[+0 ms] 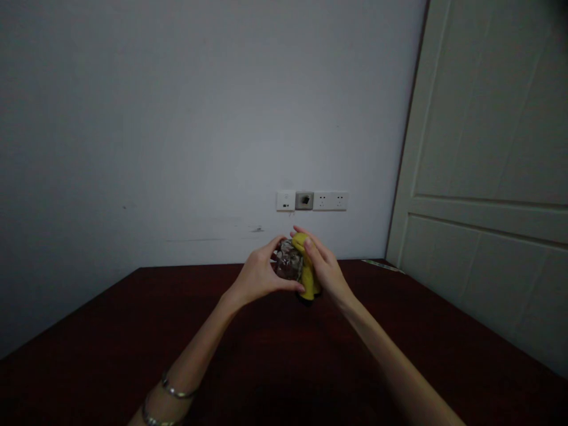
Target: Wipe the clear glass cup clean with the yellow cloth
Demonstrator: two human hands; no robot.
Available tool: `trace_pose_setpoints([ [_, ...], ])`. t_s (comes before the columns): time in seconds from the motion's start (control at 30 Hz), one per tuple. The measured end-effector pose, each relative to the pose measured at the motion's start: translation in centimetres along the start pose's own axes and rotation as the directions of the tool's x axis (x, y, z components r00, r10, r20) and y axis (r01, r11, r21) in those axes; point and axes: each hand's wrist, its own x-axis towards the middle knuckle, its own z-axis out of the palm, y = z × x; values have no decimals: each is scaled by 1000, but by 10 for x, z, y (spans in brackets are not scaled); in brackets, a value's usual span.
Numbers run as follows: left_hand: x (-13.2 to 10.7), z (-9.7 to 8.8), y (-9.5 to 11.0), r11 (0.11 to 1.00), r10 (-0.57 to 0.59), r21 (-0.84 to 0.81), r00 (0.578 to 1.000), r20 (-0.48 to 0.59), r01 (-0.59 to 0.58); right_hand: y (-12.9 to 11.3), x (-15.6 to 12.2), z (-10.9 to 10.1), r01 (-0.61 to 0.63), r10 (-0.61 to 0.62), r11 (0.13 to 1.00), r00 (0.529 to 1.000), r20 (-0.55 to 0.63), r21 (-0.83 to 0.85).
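- The left hand (pixel 255 273) is curved like a wide C and holds a clear, shiny thing (pixel 288 263), with its thumb low.
- The right hand (pixel 329 271) is bent partly closed on a yellow cloth (pixel 307 283), which touches the clear thing's right side.
- Both things are held up over the dark red worktop (pixel 266 361), in line with the middle of its far edge.
- Two shiny bracelets (pixel 175 391) are on the left arm.

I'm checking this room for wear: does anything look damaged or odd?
Yes: the pale wall has a dark scuff below and left of the sockets, with a faint line farther left, breaking the plain surface. It is too dim to tell whether the clear object in the left hand is damaged.
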Motion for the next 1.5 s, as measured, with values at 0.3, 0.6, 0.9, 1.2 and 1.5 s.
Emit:
trace_pose_setpoints([
  [0.3,0,4,1,993,115,-11,993,-23,-116,8,5,-1,158,-158,987,987,-41,-16],
  [0.6,0,4,2,988,123,-94,992,18,-121,-6,-6,2,456,-435,831,890,139,-318],
  [0.9,-1,0,2,962,256,101,967,6,-255,-5,1,2,226,-239,950,971,-33,-217],
  [1.2,-1,1,0,980,144,142,990,-2,-143,-6,-3,1,429,-399,846,903,157,-318],
  [1.5,-2,5,3,980,88,182,996,-18,-83,-2,4,-2,206,-220,937,975,-19,-283],
])
